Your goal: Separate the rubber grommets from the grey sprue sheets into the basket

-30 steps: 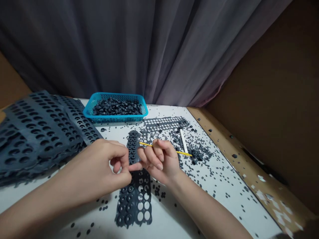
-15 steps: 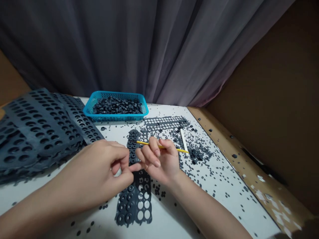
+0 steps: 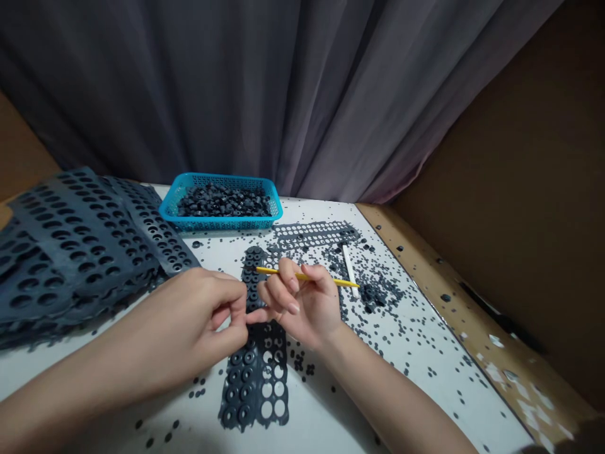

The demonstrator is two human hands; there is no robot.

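Note:
A dark rubber strip point(image 3: 258, 378) full of round holes and small rings lies lengthwise on the white table point(image 3: 331, 422) in front of me. My left hand point(image 3: 189, 321) rests over the strip's left side, thumb and forefinger pinched together at its edge. My right hand point(image 3: 297, 302) sits on the strip's right side, fingers curled round a thin yellow stick point(image 3: 307, 277) that points left and right. The fingertips of both hands meet above the strip.
A blue basket point(image 3: 220, 203) heaped with small black rings stands at the back. A pile of perforated dark sheets point(image 3: 70, 246) fills the left. Another punched strip point(image 3: 314, 234) and a white stick point(image 3: 350, 270) lie behind, among scattered black bits. A brown wall rises on the right.
My right hand has turned a little, and the yellow stick has shifted slightly left and up. My left hand stays pinched in almost the same place.

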